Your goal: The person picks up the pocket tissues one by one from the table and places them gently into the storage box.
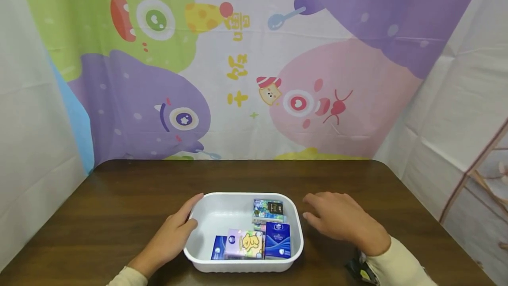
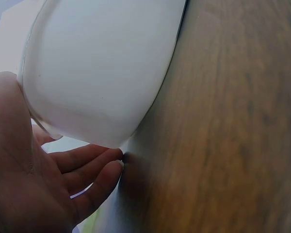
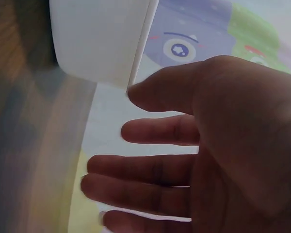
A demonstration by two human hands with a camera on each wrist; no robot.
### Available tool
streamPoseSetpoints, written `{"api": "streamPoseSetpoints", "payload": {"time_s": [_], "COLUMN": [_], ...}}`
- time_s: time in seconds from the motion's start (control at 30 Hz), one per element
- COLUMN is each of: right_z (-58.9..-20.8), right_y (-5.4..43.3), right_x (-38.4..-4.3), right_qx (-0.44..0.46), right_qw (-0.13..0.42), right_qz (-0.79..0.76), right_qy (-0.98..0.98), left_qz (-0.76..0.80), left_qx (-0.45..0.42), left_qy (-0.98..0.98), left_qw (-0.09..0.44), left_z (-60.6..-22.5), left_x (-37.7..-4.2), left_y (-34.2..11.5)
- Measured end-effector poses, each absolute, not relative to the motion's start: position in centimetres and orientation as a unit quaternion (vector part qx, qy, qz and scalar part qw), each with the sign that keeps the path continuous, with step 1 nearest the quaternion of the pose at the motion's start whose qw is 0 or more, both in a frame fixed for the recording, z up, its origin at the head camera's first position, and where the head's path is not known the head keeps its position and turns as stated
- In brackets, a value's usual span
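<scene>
A white plastic tub (image 1: 214,266) stands on the brown table, with several tissue packs inside. My left hand (image 1: 170,235) holds its left side, the thumb at the rim and the fingers around the far corner. Toward the front of the tub, a lilac pack with a yellow bear (image 1: 244,242) overlaps a blue pack (image 1: 218,247). A darker blue pack (image 1: 278,239) leans at the front right, and a floral pack with a black label (image 1: 268,209) lies at the back right. My right hand (image 1: 337,215), fingers extended and holding nothing, hovers beside the tub's right wall.
A dark packet with a green mark (image 1: 361,270) lies partly hidden under the right sleeve at the table's front. Behind the table (image 1: 143,180) hangs a cartoon-print cloth (image 1: 238,136), and pale curtains (image 1: 448,114) flank it.
</scene>
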State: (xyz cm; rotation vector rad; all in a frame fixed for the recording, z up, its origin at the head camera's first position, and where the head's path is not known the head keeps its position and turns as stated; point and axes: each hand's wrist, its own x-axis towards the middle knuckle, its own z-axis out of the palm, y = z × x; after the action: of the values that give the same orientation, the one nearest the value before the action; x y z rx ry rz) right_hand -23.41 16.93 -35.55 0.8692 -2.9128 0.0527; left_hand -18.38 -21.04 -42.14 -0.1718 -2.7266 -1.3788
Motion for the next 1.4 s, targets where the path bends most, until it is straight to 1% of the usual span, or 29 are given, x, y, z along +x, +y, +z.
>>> {"api": "streamPoseSetpoints", "payload": {"time_s": [0.2, 0.33, 0.7, 0.97, 1.23, 1.4], "right_z": [-35.3, -35.3, -35.9, -36.6, -36.7, -36.7], "right_y": [17.7, 18.0, 19.2, 20.1, 20.5, 21.2], "right_x": [-23.2, -23.0, -22.4, -22.4, -22.7, -22.6], "right_qx": [0.243, 0.238, 0.255, 0.237, 0.215, 0.212], "right_qw": [-0.026, -0.055, -0.058, -0.061, -0.09, -0.097], "right_qz": [0.021, 0.026, 0.04, 0.033, 0.035, 0.035], "right_qy": [-0.969, -0.969, -0.965, -0.969, -0.972, -0.972], "left_qz": [-0.45, -0.449, -0.446, -0.446, -0.449, -0.449], "left_qx": [-0.057, -0.057, -0.057, -0.058, -0.056, -0.056], "left_qy": [-0.89, -0.891, -0.892, -0.892, -0.89, -0.891], "left_qw": [0.041, 0.043, 0.046, 0.047, 0.049, 0.049], "left_z": [-42.1, -42.1, -41.8, -42.2, -42.2, -42.1], "left_x": [-18.4, -18.4, -18.5, -18.6, -18.4, -18.3], "left_y": [-21.0, -21.0, -21.0, -21.1, -21.0, -20.9]}}
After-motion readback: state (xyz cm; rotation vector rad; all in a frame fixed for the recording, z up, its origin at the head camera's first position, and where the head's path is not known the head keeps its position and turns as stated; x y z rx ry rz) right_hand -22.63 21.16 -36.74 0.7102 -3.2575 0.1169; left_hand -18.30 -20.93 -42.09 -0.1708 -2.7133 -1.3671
